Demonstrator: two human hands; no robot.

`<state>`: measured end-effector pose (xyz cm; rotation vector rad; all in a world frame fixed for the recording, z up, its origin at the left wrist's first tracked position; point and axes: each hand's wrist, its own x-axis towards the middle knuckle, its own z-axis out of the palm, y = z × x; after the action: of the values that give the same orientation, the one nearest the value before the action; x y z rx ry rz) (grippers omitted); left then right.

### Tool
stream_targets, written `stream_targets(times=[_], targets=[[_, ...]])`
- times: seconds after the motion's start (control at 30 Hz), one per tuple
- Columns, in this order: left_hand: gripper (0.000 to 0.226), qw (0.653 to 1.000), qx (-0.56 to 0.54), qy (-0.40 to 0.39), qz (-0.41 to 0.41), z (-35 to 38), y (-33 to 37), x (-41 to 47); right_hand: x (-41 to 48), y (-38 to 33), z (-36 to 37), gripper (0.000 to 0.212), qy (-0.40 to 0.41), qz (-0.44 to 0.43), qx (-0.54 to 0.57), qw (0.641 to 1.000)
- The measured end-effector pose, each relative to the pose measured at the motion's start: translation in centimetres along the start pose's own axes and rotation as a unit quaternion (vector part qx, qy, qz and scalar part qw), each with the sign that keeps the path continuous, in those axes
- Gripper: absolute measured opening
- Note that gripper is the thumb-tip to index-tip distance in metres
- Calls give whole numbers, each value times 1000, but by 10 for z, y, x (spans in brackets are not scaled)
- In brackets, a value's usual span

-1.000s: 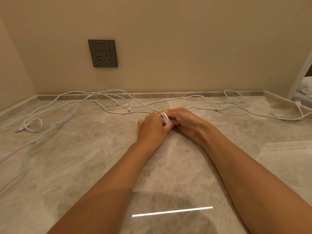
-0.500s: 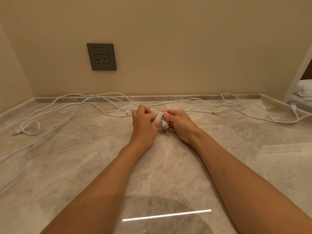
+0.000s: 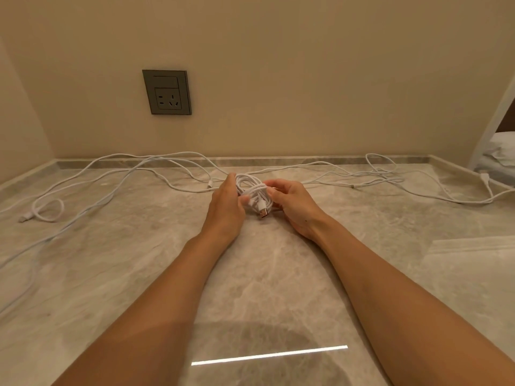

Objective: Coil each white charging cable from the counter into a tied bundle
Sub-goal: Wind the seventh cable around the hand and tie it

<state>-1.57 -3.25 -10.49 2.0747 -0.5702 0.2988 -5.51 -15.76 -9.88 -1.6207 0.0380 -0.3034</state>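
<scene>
Just below-right of the grey square wall socket (image 3: 166,92), left hand (image 3: 227,207) and right hand (image 3: 295,203) both gripped the coiled white cable bundle (image 3: 255,190), whose loose metal USB plug (image 3: 264,211) probably needed tucking snugly under a wrap.

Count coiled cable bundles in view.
1: the bundle, gripped between left hand and right hand mid-counter. Loose cables sprawl along the wall, uncoiled; none look hidden.

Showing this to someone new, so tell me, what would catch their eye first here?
The left hand and right hand hold a coiled white cable bundle centre frame, its USB plug sticking out. Loose white cables sprawl along the back wall, below a grey wall socket.
</scene>
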Motion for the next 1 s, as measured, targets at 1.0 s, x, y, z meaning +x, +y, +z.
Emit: stream_targets(times=[1.0], targets=[[62,991,92,-86,36,-14,7,6,-2,-7,0,22,-59,-9,-53,997]])
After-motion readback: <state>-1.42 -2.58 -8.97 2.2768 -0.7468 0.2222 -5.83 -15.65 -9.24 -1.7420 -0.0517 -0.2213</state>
